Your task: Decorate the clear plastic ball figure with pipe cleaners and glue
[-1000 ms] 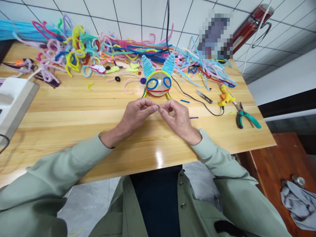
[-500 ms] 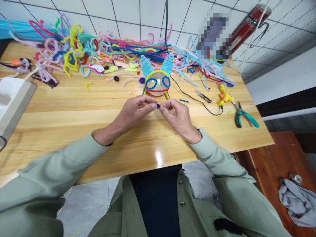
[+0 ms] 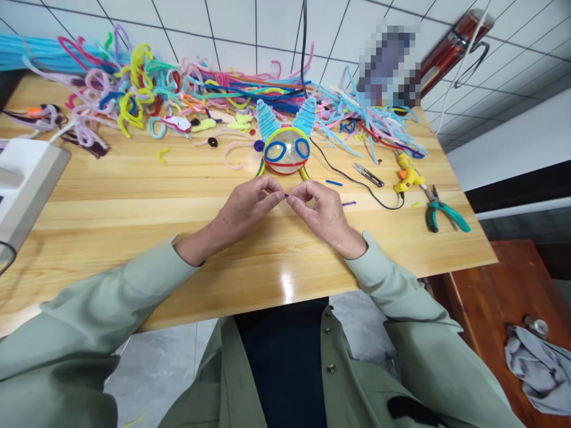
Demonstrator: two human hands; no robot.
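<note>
Both hands meet over the table just in front of a clear, round figure [image 3: 286, 156] with blue ring eyes, a red band and light-blue pipe-cleaner ears. My left hand [image 3: 250, 209] pinches a small purple pipe cleaner [image 3: 286, 196] between thumb and forefinger. From the other side my right hand [image 3: 322, 211] pinches the same piece, its fingertips nearly touching the left ones. Most of the pipe cleaner is hidden by the fingers; a purple end [image 3: 349, 204] shows past the right hand. A dark purple coil [image 3: 259, 145] lies at the figure's left side.
Many coloured pipe cleaners [image 3: 250, 89] are heaped along the wall. To the right lie thread snips [image 3: 369, 175], a yellow glue gun [image 3: 408, 174] with its cord, and green-handled pliers [image 3: 446, 215]. A white power strip [image 3: 33, 184] is at the left edge; a short blue piece [image 3: 334, 183] lies nearby.
The purple piece between my fingertips now shows as a thinner bit, and a purple end has come into sight beyond my right hand. Both hands stay nearly in place.
</note>
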